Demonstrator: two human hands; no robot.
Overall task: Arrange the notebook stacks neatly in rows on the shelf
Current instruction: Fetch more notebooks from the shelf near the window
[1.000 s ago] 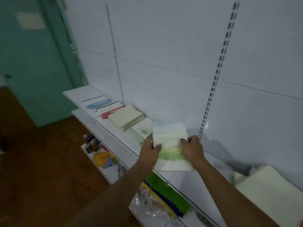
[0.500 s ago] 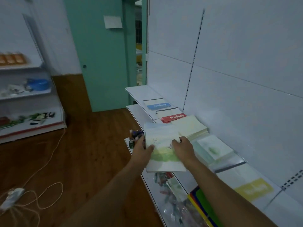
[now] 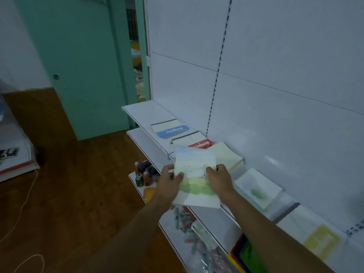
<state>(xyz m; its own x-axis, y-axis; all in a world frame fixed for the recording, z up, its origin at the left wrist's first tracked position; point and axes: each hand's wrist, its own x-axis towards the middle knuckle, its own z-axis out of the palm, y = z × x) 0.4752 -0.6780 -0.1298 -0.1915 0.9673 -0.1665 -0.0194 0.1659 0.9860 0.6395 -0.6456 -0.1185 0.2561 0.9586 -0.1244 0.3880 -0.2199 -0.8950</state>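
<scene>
2 hands [image 3: 170,183] [image 3: 220,179], notebook stack [image 3: 195,182] held, prob above shelf [image 3: 145,113]

Dim interior: white panelled wall [image 3: 275,66] with slotted uprights [image 3: 218,69], teal door [image 3: 82,71] ajar beside it, teal frame [image 3: 142,46] edging a gap into a further room. Brown wooden floor [image 3: 69,184], pale cable [image 3: 23,203] trailing at left, second white shelving unit [image 3: 13,160] at far left.
</scene>
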